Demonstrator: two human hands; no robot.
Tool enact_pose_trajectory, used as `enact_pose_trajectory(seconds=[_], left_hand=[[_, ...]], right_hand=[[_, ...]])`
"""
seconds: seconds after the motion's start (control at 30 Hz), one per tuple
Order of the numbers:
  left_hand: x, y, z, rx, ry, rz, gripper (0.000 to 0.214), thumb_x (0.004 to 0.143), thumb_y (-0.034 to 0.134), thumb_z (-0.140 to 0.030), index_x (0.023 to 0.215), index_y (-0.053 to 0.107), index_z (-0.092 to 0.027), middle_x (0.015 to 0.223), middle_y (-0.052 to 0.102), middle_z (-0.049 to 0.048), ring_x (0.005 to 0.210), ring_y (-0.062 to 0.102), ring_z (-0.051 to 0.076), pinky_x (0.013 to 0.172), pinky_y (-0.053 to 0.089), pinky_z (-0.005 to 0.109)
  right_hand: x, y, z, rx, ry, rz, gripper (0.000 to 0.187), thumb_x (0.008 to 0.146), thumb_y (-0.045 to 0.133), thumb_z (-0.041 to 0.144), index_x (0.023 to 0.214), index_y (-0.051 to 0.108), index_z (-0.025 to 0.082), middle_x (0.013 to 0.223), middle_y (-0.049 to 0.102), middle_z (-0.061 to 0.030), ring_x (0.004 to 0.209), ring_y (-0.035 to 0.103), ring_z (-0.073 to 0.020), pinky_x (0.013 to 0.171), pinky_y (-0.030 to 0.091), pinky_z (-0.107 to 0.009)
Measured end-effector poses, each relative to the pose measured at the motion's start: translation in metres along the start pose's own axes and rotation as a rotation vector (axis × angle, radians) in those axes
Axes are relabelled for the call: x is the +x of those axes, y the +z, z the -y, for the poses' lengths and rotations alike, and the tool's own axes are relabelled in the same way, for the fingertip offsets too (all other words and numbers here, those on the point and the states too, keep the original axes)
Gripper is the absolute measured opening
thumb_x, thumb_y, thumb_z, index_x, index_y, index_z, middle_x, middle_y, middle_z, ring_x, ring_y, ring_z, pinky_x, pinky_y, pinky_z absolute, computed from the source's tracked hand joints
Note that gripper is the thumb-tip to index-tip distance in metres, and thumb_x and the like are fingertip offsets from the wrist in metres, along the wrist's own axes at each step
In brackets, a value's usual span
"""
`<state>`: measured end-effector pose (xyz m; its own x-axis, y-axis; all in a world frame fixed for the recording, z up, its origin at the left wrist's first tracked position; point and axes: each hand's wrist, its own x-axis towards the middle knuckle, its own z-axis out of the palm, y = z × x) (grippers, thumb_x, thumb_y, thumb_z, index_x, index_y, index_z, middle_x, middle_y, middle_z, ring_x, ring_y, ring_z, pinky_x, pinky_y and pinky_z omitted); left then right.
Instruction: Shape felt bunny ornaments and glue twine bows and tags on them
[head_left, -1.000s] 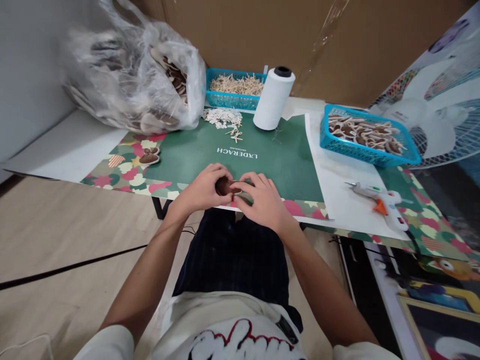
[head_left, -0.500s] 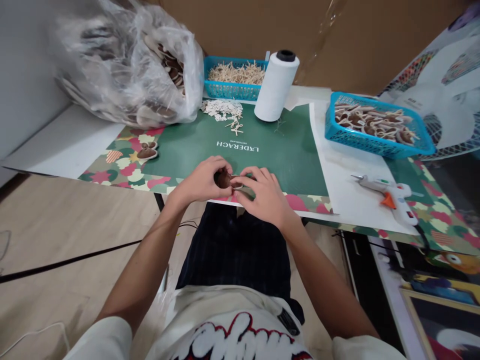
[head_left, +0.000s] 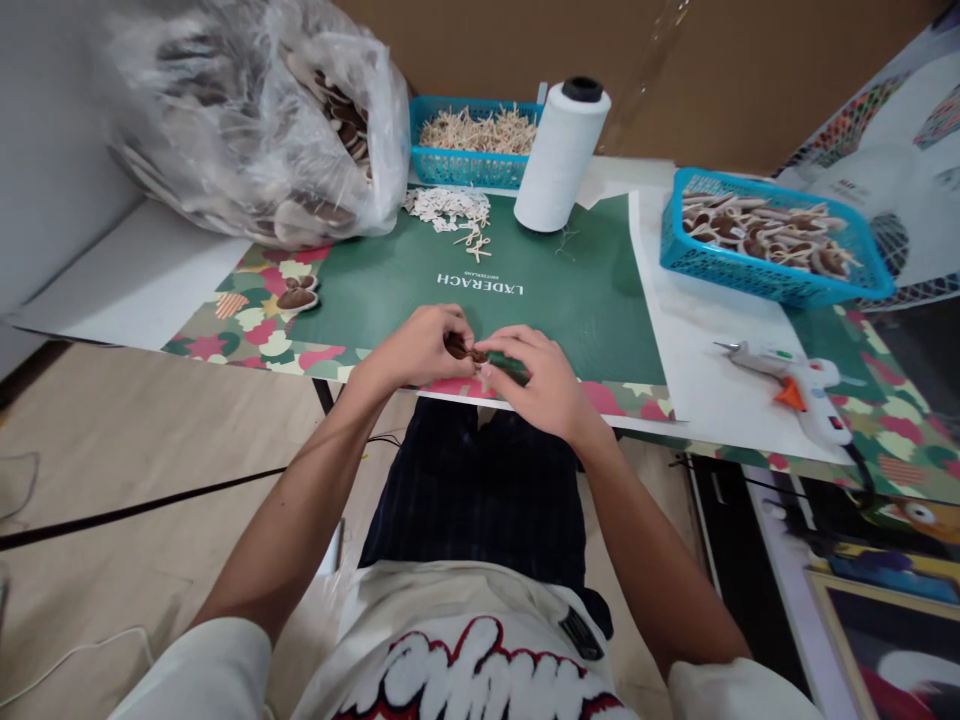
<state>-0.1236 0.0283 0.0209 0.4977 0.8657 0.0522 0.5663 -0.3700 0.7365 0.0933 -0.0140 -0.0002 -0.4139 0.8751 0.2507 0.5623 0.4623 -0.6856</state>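
Observation:
My left hand point(head_left: 427, 345) and my right hand point(head_left: 541, 380) meet at the front edge of the table. Between their fingertips is a small brown-and-cream piece point(head_left: 459, 350), mostly covered by the fingers. The thumb and fingers of my left hand curl around its left side. My right thumb and fingertips pinch its right end. A similar brown piece with a pale rim point(head_left: 298, 293) lies at the left on the patterned border. Beyond my hands, small pale bows point(head_left: 476, 243) and a heap of white bits point(head_left: 448, 207) rest on the green sheet point(head_left: 592, 300).
A clear plastic bag point(head_left: 255, 120) of brown-and-cream pieces stands back left. A blue basket point(head_left: 472, 168) holds pale bows beside a white thread cone point(head_left: 561, 160). Another blue basket point(head_left: 772, 280) holds finished-looking brown pieces. A glue gun point(head_left: 795, 380) lies at the right.
My fingertips have drawn closer together on the brown-and-cream piece, and less of it shows. My right fingers have shifted along its right end. The camera view has tilted slightly.

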Motion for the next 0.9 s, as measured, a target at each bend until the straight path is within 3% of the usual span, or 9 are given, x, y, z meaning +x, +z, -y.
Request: enact_pose_trajectory(seconds=[0.13, 0.27, 0.37, 0.47, 0.6, 0.7, 0.8, 0.9], left_hand=[[0.0, 0.0, 0.0, -0.04, -0.013, -0.017, 0.012, 0.068, 0.07, -0.029, 0.073, 0.072, -0.019, 0.086, 0.064, 0.0025, 0.064, 0.058, 0.014, 0.065, 0.047, 0.031], [0.0, -0.002, -0.002, -0.029, -0.01, -0.003, 0.008, 0.07, 0.07, -0.027, 0.069, 0.071, -0.019, 0.084, 0.062, 0.0025, 0.062, 0.057, 0.013, 0.061, 0.045, 0.031], [-0.001, -0.004, -0.004, -0.007, -0.005, -0.004, 0.008, 0.071, 0.071, -0.027, 0.067, 0.07, -0.02, 0.084, 0.062, 0.0025, 0.062, 0.057, 0.013, 0.061, 0.044, 0.031], [-0.002, -0.003, -0.004, 0.017, -0.005, -0.024, 0.009, 0.073, 0.071, -0.025, 0.066, 0.067, -0.02, 0.084, 0.063, 0.0022, 0.066, 0.058, 0.015, 0.063, 0.044, 0.032], [-0.003, 0.002, -0.001, 0.081, 0.041, -0.082, 0.016, 0.075, 0.069, -0.026, 0.063, 0.059, -0.021, 0.079, 0.06, 0.0016, 0.074, 0.059, 0.019, 0.066, 0.043, 0.033], [-0.004, 0.005, 0.002, 0.104, 0.082, -0.113, 0.017, 0.075, 0.067, -0.024, 0.064, 0.055, -0.021, 0.078, 0.06, 0.0016, 0.079, 0.058, 0.02, 0.069, 0.045, 0.033], [-0.007, 0.006, 0.006, 0.108, 0.118, -0.148, 0.013, 0.074, 0.066, -0.02, 0.067, 0.054, -0.021, 0.079, 0.062, 0.0012, 0.08, 0.057, 0.019, 0.07, 0.045, 0.032], [-0.01, 0.005, 0.007, 0.078, 0.171, -0.172, 0.011, 0.071, 0.065, -0.015, 0.071, 0.056, -0.02, 0.081, 0.065, 0.0006, 0.081, 0.056, 0.018, 0.072, 0.045, 0.03]], right_hand=[[0.009, -0.021, -0.006, 0.173, 0.162, -0.088, 0.027, 0.098, 0.058, 0.038, 0.118, 0.072, 0.025, 0.123, 0.071, -0.0075, 0.095, 0.068, -0.0213, 0.085, 0.056, -0.037], [0.041, -0.064, -0.036, -0.124, 0.265, -0.115, 0.037, 0.096, 0.06, 0.037, 0.128, 0.07, 0.019, 0.128, 0.071, -0.0127, 0.098, 0.071, -0.0245, 0.093, 0.056, -0.04], [0.076, -0.097, -0.069, -0.412, 0.364, 0.0, 0.041, 0.096, 0.06, 0.032, 0.131, 0.069, 0.012, 0.132, 0.07, -0.0187, 0.111, 0.07, -0.0304, 0.104, 0.052, -0.045], [0.108, -0.113, -0.093, -0.462, 0.407, 0.102, 0.038, 0.093, 0.068, 0.035, 0.121, 0.075, 0.01, 0.119, 0.077, -0.0169, 0.106, 0.072, -0.0304, 0.098, 0.054, -0.041], [0.137, -0.103, -0.105, -0.479, 0.378, 0.059, 0.042, 0.093, 0.07, 0.041, 0.123, 0.074, 0.011, 0.126, 0.074, -0.0166, 0.109, 0.07, -0.028, 0.1, 0.052, -0.038], [0.144, -0.086, -0.103, -0.496, 0.384, -0.012, 0.031, 0.099, 0.062, 0.036, 0.116, 0.075, 0.014, 0.129, 0.071, -0.0169, 0.111, 0.067, -0.0288, 0.098, 0.051, -0.039], [0.131, -0.074, -0.091, -0.476, 0.388, -0.049, 0.023, 0.102, 0.053, 0.028, 0.102, 0.074, 0.017, 0.123, 0.072, -0.0167, 0.105, 0.066, -0.0287, 0.089, 0.049, -0.038], [0.094, -0.069, -0.067, -0.408, 0.361, -0.024, 0.019, 0.102, 0.053, 0.028, 0.093, 0.068, 0.02, 0.111, 0.074, -0.0132, 0.094, 0.065, -0.0261, 0.079, 0.045, -0.035]])
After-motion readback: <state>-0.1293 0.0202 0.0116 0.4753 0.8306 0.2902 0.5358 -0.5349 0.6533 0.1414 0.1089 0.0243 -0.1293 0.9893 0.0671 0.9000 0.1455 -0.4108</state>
